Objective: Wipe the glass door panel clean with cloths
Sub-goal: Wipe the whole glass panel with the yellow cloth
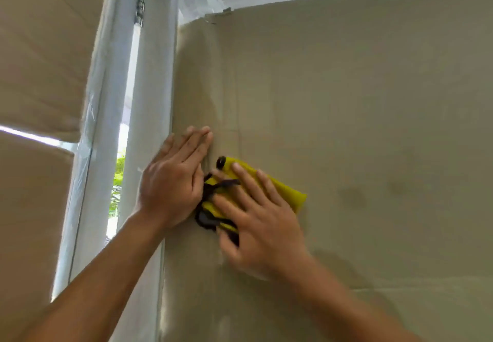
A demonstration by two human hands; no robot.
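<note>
Yellow cloth (282, 191): half hidden under my blurry right hand (262, 224).
Its grip: flat fingers press cloth on glass panel (373, 101).
Left hand (173, 181): flat, empty, beside cloth.

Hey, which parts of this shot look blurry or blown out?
Head view: the right hand smears with motion blur over the yellow cloth; the left hand is sharper, flat on the panel; daylight in the gap beside the door frame is overexposed; the wide lens bows straight edges.

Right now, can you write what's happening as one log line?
left hand: flat on glass panel | right hand: presses yellow cloth on panel | spot: beside door frame
</note>
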